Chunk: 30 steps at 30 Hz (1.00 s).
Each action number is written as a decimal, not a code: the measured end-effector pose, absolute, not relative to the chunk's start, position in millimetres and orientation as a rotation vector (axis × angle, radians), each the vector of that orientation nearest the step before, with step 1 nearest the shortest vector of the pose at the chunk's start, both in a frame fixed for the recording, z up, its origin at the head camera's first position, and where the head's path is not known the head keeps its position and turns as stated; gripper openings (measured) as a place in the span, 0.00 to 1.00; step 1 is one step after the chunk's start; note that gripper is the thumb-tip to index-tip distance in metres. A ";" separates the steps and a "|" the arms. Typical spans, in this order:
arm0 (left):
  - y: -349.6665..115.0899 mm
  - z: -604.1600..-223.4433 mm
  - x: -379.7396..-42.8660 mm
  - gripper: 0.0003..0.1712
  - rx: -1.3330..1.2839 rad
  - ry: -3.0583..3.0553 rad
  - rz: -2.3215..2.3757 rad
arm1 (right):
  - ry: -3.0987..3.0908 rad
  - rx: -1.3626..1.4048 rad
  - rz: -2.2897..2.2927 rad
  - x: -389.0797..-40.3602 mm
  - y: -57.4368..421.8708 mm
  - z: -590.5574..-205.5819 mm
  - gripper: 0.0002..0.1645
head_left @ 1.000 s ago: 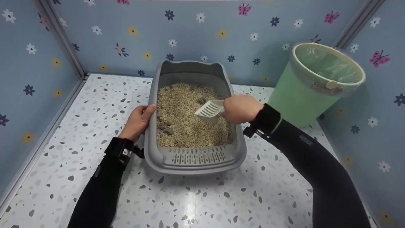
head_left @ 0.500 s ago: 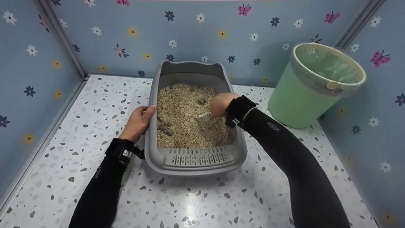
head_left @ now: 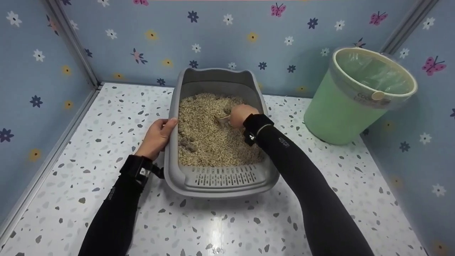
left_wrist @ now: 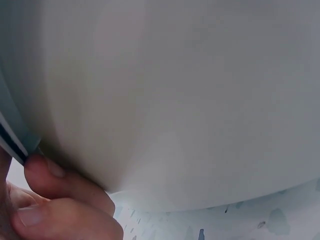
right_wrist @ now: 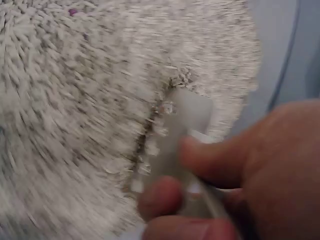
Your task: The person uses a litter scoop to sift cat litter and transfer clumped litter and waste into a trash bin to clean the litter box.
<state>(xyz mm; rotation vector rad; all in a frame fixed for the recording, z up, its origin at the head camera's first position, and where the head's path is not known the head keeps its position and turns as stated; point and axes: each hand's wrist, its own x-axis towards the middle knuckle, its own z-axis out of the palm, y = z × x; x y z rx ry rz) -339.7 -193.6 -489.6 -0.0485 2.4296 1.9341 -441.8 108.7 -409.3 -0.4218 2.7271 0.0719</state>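
A grey litter box (head_left: 222,192) holds tan pellet litter (head_left: 206,142) with dark clumps (head_left: 188,145) at its left side. My left hand (head_left: 156,138) grips the box's left rim, thumb on top; in the left wrist view its curled fingers (left_wrist: 70,215) lie against the outer wall. My right hand (head_left: 242,115) is over the litter and grips the handle of a white slotted litter scoop (right_wrist: 185,120). The scoop's front edge is sunk in the pellets, with some pellets in its slots. Another dark clump (head_left: 227,111) shows just beyond the right hand, partly hidden.
A green trash bin (head_left: 344,110) with a clear liner stands on the right, near the back corner. Blue flower-patterned walls (head_left: 220,35) enclose the back and both sides. The speckled white floor (head_left: 220,227) extends in front of the box.
My right hand has moved left with the scoop, from near the box's right rim down into the litter. The scoop's slotted face has turned out of sight. The left hand keeps its hold.
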 end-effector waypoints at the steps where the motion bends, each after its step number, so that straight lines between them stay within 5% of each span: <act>1: -193.8 -489.9 -339.6 0.48 -0.048 2.430 1.929 | 2.743 -0.416 0.036 -443.3 107.1 -414.6 0.20; 30: -193.8 -490.1 -339.5 0.51 -0.055 2.406 1.946 | 2.800 -0.415 -0.492 -459.0 90.4 -446.2 0.23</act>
